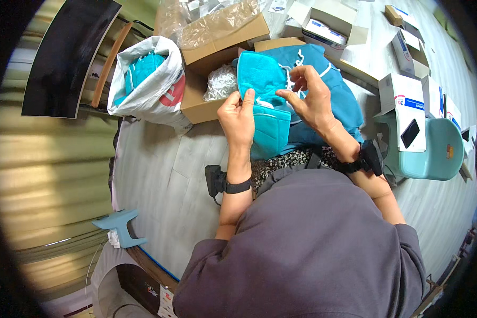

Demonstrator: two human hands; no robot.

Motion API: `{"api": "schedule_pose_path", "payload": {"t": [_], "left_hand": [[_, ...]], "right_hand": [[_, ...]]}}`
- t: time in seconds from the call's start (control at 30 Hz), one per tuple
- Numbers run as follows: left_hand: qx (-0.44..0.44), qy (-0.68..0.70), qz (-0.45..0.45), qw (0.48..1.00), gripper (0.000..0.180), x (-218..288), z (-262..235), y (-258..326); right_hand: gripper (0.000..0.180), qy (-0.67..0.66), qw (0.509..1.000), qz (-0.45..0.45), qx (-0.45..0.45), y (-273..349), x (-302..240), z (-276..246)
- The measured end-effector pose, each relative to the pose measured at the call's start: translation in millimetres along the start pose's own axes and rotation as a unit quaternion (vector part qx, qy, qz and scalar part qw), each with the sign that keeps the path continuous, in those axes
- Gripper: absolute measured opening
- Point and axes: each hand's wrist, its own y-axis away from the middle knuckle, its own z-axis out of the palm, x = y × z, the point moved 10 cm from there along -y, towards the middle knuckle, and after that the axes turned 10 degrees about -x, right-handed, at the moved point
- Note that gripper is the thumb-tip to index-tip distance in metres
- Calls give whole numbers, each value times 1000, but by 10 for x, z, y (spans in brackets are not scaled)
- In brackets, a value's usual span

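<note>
A teal face mask (261, 71) lies opened out in front of me, its upper panel raised and its lower panel (270, 127) hanging over my lap. My left hand (239, 114) is closed on the mask's left edge near the fold, thumb on top. At the mask's right side my right hand (314, 98) is closed, thumb and curled fingers at the white elastic strap (288, 79); the exact grip is partly hidden. Beneath lies a teal cloth (339, 100) across my lap, with more white straps on it.
To the left stands a white sack (169, 74) holding teal masks. Beside it an open cardboard box (200, 109) contains a bundle of white straps (221, 83). At right, a pale green stool (434, 153) bears white boxes (403, 95) and a phone (409, 133). A small blue-grey stool (123, 228) sits lower left.
</note>
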Motion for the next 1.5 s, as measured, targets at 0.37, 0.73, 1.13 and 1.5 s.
{"api": "schedule_pose_path", "payload": {"t": [0.37, 0.73, 1.13, 1.5], "left_hand": [[6, 1, -9, 1000, 28, -145, 162, 119], [32, -2, 39, 999, 16, 267, -207, 63], [28, 72, -80, 994, 12, -199, -515, -3], [-102, 480, -149, 859, 67, -1020, -275, 52]], "right_hand": [[15, 96, 983, -140, -74, 73, -213, 231], [16, 183, 973, 118, -69, -80, 1493, -378], [13, -106, 936, 65, -329, -402, 1285, 238], [79, 104, 860, -32, -499, 41, 999, 1166]]}}
